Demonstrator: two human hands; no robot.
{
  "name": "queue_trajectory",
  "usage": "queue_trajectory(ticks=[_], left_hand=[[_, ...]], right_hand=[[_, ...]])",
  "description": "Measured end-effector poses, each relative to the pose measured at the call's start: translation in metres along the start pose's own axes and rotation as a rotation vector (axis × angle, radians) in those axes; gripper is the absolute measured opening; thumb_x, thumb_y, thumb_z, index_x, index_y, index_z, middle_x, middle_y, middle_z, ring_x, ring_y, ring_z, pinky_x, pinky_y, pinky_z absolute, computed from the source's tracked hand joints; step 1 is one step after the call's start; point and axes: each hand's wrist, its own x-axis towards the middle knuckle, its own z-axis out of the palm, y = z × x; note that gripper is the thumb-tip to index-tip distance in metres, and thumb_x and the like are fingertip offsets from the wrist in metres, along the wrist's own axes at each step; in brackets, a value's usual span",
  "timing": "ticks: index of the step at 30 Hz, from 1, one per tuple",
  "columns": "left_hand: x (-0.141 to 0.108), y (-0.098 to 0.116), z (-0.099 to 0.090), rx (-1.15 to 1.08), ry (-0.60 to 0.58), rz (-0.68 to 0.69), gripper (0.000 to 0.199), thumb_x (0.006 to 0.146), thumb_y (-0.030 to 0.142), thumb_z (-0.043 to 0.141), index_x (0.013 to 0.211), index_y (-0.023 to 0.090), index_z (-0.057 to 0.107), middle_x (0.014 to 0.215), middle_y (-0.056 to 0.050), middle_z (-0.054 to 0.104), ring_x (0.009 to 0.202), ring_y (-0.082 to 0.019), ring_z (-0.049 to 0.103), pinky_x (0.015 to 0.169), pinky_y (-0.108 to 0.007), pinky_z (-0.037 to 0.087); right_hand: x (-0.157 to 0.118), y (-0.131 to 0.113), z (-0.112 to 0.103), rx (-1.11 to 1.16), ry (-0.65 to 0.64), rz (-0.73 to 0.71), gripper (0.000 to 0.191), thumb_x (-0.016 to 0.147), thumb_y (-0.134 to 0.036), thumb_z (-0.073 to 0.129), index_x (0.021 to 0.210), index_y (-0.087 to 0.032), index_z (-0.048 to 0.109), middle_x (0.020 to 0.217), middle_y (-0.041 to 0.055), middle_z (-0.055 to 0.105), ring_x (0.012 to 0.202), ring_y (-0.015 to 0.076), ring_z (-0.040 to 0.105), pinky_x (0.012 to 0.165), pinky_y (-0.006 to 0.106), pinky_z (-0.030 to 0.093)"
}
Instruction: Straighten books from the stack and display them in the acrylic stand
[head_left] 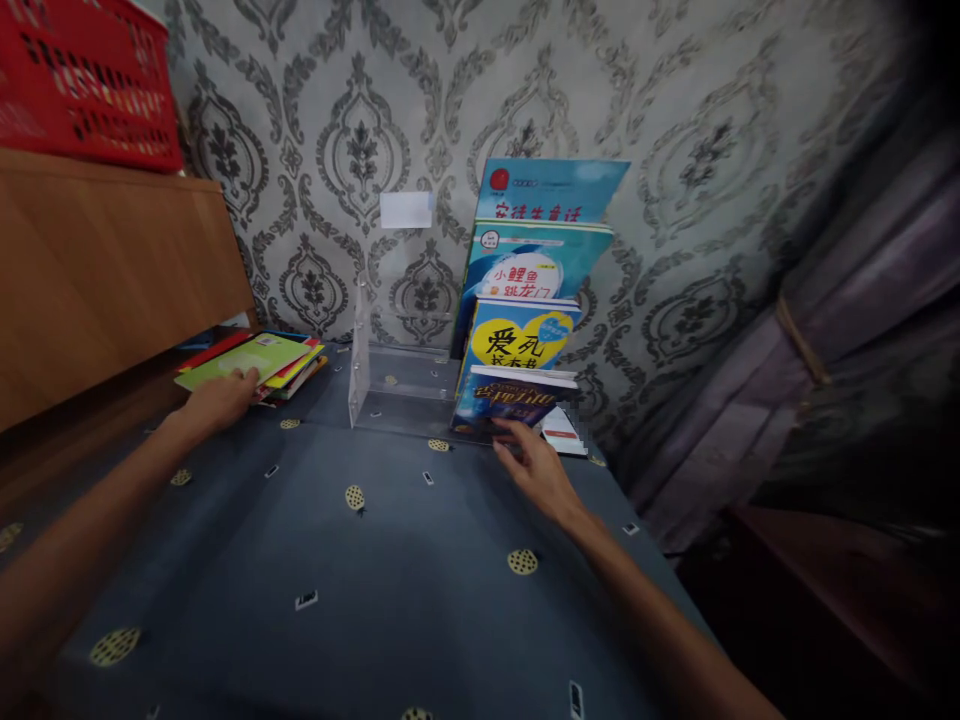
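Observation:
My left hand [221,400] is closed on the edge of a light green book [251,362], which lies on top of a loose stack of books at the back left. A clear stepped rack [360,360] stands against the wall, with books upright in its right part. From back to front these are a blue book [555,190], a teal book [577,250], a blue and yellow book [517,335] and a dark blue book [510,398]. My right hand [531,462] has its fingers apart at the lower edge of the dark blue book.
A dark blue patterned cloth [390,590] covers the table. A wooden cabinet [112,260] with a red basket [90,90] stands at left. Behind the rack's right end lies a white item [562,432]. A curtain [720,430] hangs at right.

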Motion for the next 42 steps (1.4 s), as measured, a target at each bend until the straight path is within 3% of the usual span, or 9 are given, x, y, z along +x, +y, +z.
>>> queue_trajectory(ticks=[6, 10, 13, 21, 30, 34, 36, 39, 42], left_hand=[[-0.014, 0.006, 0.0, 0.133, -0.021, -0.041, 0.043, 0.092, 0.011, 0.025, 0.124, 0.01, 0.055, 0.111, -0.025, 0.068, 0.104, -0.041, 0.066, 0.08, -0.049, 0.052], [-0.019, 0.005, 0.007, 0.103, 0.074, -0.075, 0.043, 0.096, 0.026, 0.031, 0.133, 0.012, 0.049, 0.128, -0.026, 0.06, 0.109, -0.043, 0.063, 0.084, -0.053, 0.051], [-0.018, 0.002, 0.013, 0.088, 0.101, -0.125, 0.049, 0.093, 0.019, 0.036, 0.139, 0.008, 0.045, 0.132, -0.03, 0.056, 0.113, -0.044, 0.061, 0.087, -0.053, 0.05], [-0.041, 0.009, 0.008, 0.106, 0.022, -0.059, 0.047, 0.091, 0.007, 0.024, 0.126, 0.001, 0.055, 0.112, -0.031, 0.066, 0.103, -0.042, 0.067, 0.083, -0.051, 0.051], [-0.121, 0.071, 0.013, 0.069, -0.187, 0.235, 0.033, 0.086, 0.005, 0.042, 0.102, 0.01, 0.07, 0.098, -0.021, 0.073, 0.098, -0.032, 0.071, 0.082, -0.04, 0.052], [-0.146, 0.109, 0.002, 0.039, -0.218, 0.37, 0.035, 0.088, 0.007, 0.043, 0.111, 0.009, 0.069, 0.1, -0.022, 0.073, 0.099, -0.033, 0.07, 0.083, -0.039, 0.05], [-0.153, 0.129, -0.006, -0.053, -0.184, 0.427, 0.039, 0.091, 0.011, 0.041, 0.123, 0.011, 0.064, 0.099, -0.021, 0.073, 0.098, -0.032, 0.07, 0.082, -0.039, 0.05], [-0.153, 0.15, -0.01, -0.403, -0.166, 0.568, 0.04, 0.097, 0.025, 0.04, 0.132, 0.019, 0.059, 0.101, -0.012, 0.075, 0.096, -0.025, 0.069, 0.084, -0.034, 0.05], [-0.135, 0.148, -0.001, -0.585, -0.102, 0.588, 0.041, 0.101, 0.036, 0.035, 0.128, 0.022, 0.061, 0.117, -0.008, 0.072, 0.107, -0.021, 0.066, 0.094, -0.031, 0.047]], right_hand=[[-0.019, 0.001, 0.005, 0.025, -0.032, 0.04, 0.033, 0.091, -0.032, 0.051, 0.122, -0.022, 0.059, 0.114, 0.0107, 0.071, 0.096, 0.0248, 0.071, 0.072, 0.037, 0.058], [-0.03, -0.003, 0.016, 0.041, -0.093, 0.032, 0.033, 0.091, -0.03, 0.051, 0.121, -0.022, 0.06, 0.11, 0.0093, 0.071, 0.094, 0.0235, 0.071, 0.074, 0.037, 0.058], [-0.041, -0.009, 0.026, 0.031, -0.144, 0.016, 0.032, 0.092, -0.027, 0.05, 0.121, -0.021, 0.061, 0.109, 0.0093, 0.071, 0.093, 0.0225, 0.071, 0.076, 0.037, 0.059], [-0.09, -0.039, 0.046, -0.178, -0.284, -0.231, 0.029, 0.096, -0.021, 0.049, 0.121, -0.022, 0.064, 0.13, 0.0114, 0.065, 0.121, 0.025, 0.061, 0.105, 0.047, 0.05], [-0.089, -0.041, 0.049, -0.15, -0.304, -0.249, 0.028, 0.097, -0.021, 0.05, 0.121, -0.022, 0.064, 0.129, 0.0121, 0.064, 0.121, 0.0261, 0.061, 0.103, 0.05, 0.05], [-0.087, -0.046, 0.046, -0.15, -0.316, -0.281, 0.027, 0.096, -0.019, 0.05, 0.118, -0.021, 0.065, 0.125, 0.0124, 0.066, 0.117, 0.0254, 0.062, 0.1, 0.048, 0.051], [-0.087, -0.048, 0.045, -0.138, -0.315, -0.287, 0.026, 0.096, -0.018, 0.049, 0.117, -0.02, 0.065, 0.123, 0.0121, 0.067, 0.116, 0.0246, 0.062, 0.101, 0.046, 0.051], [-0.086, -0.048, 0.044, -0.127, -0.315, -0.279, 0.025, 0.097, -0.017, 0.049, 0.117, -0.019, 0.065, 0.122, 0.012, 0.067, 0.116, 0.0238, 0.062, 0.102, 0.044, 0.05], [-0.085, -0.045, 0.045, -0.131, -0.321, -0.274, 0.026, 0.097, -0.017, 0.049, 0.117, -0.02, 0.064, 0.121, 0.0113, 0.067, 0.115, 0.0234, 0.062, 0.102, 0.044, 0.05]])
